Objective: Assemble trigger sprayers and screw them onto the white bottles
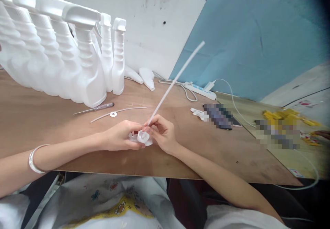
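Note:
Near the table's front edge my left hand [127,135] is closed around a small white plastic part with a round collar [143,137], which looks like a spray nozzle head. Close against it, my right hand [163,133] pinches the lower end of a long thin white tube [177,78]. The tube slants up and to the right; its lower end lies at the white part, and my fingers hide whether it is inside. Beyond my left hand lie another thin tube [118,112], a white washer [113,114] and a screwdriver [96,108].
White spray bottles [94,84] stand in a row at the back left. Two white bottle-like pieces [146,78] lie by the wall. A power strip [201,91] with cables, a small white part [199,114] and blurred objects [218,116] lie to the right.

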The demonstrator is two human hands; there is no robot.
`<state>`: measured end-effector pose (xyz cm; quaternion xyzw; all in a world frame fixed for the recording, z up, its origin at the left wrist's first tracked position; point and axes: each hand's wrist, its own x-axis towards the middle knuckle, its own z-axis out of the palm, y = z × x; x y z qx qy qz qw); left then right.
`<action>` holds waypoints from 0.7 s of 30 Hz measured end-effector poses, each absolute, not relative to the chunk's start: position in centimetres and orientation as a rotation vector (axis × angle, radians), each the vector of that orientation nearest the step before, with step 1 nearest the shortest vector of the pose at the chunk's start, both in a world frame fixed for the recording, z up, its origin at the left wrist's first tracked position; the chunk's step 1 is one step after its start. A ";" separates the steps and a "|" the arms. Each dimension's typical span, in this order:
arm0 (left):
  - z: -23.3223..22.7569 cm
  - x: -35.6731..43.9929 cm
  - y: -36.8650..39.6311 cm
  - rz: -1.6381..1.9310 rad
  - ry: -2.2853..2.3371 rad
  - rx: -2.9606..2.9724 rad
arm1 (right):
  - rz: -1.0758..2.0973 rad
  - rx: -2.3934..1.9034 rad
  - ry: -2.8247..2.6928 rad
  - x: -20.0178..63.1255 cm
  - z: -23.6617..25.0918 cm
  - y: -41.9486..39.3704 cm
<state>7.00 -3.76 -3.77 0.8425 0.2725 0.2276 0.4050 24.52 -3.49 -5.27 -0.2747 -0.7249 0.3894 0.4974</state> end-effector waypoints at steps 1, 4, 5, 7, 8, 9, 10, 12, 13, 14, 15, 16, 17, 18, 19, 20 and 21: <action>-3.8 7.0 -3.7 0.577 0.671 2.129 | 0.935 -0.664 -1.790 24.5 -5.2 -3.5; -4.0 6.9 -3.7 0.586 0.665 2.147 | 0.895 -0.677 -1.838 24.6 -5.1 -3.6; -4.0 6.9 -3.6 0.587 0.670 2.152 | 0.890 -0.684 -1.840 24.6 -5.1 -3.6; -4.0 6.9 -3.6 0.584 0.672 2.157 | 0.888 -0.694 -1.840 24.5 -5.1 -3.6; -3.9 6.9 -3.6 0.583 0.673 2.160 | 0.885 -0.698 -1.843 24.5 -5.1 -3.6; -3.9 6.9 -3.6 0.583 0.675 2.164 | 0.879 -0.701 -1.851 24.5 -5.2 -3.6; -3.8 6.9 -3.6 0.583 0.677 2.169 | 0.868 -0.702 -1.861 24.5 -5.2 -3.6; -3.7 6.9 -3.7 0.575 0.684 2.180 | 0.842 -0.707 -1.882 24.6 -5.3 -3.5; -3.7 6.9 -3.7 0.570 0.690 2.185 | 0.833 -0.706 -1.890 24.6 -5.4 -3.5; -3.7 6.9 -3.7 0.565 0.692 2.190 | 0.826 -0.702 -1.897 24.6 -5.4 -3.5; -3.7 6.9 -3.7 0.561 0.691 2.194 | 0.820 -0.700 -1.903 24.6 -5.4 -3.5; -3.7 6.9 -3.8 0.563 0.688 2.198 | 0.815 -0.700 -1.909 24.6 -5.4 -3.5; -3.7 6.9 -3.8 0.567 0.686 2.203 | 0.809 -0.704 -1.913 24.6 -5.4 -3.5; -3.7 6.9 -3.8 0.572 0.684 2.208 | 0.803 -0.713 -1.915 24.6 -5.4 -3.5; -3.7 6.9 -3.8 0.575 0.683 2.214 | 0.796 -0.725 -1.914 24.6 -5.4 -3.5; -3.7 6.9 -3.8 0.576 0.685 2.221 | 0.789 -0.737 -1.914 24.6 -5.3 -3.6; -3.7 6.9 -3.8 0.573 0.690 2.228 | 0.784 -0.745 -1.912 24.6 -5.3 -3.6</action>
